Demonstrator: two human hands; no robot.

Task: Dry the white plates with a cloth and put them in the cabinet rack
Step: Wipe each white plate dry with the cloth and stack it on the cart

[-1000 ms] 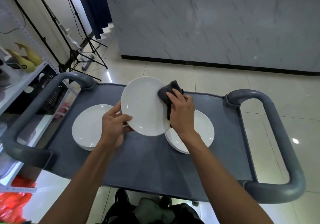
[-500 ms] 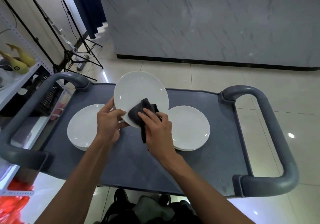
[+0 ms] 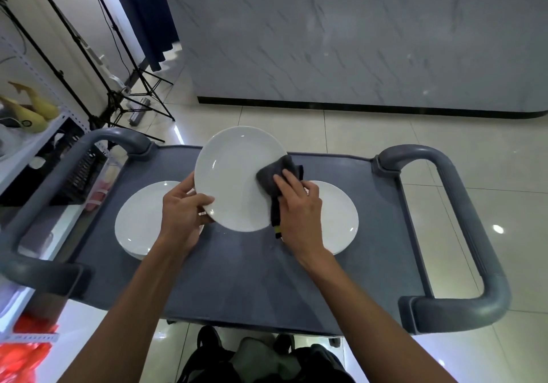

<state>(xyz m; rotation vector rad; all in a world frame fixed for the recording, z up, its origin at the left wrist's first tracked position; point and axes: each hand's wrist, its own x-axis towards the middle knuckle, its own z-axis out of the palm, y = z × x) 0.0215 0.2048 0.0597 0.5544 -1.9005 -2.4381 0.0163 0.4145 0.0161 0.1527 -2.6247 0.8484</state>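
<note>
I hold a white plate (image 3: pixel 234 175) tilted above the grey cart (image 3: pixel 243 279). My left hand (image 3: pixel 182 213) grips its lower left rim, thumb on the plate's face. My right hand (image 3: pixel 296 205) presses a dark grey cloth (image 3: pixel 274 173) against the plate's right edge, fingers lying over the cloth. On the cart's left lies a stack of white plates (image 3: pixel 138 225), partly hidden by my left hand. A second white plate stack (image 3: pixel 338 219) lies on the right, partly behind my right hand.
The cart has curved grey handles at left (image 3: pixel 44 193) and right (image 3: pixel 462 234). A white shelf unit with a black dish rack (image 3: pixel 78 175) stands at the left. Tripod legs (image 3: pixel 139 107) stand beyond it. A marble counter wall (image 3: pixel 355 42) runs across the back.
My right hand has slid the cloth from the plate's lower middle back to its right edge. The plate sits a little more face-up in my left hand.
</note>
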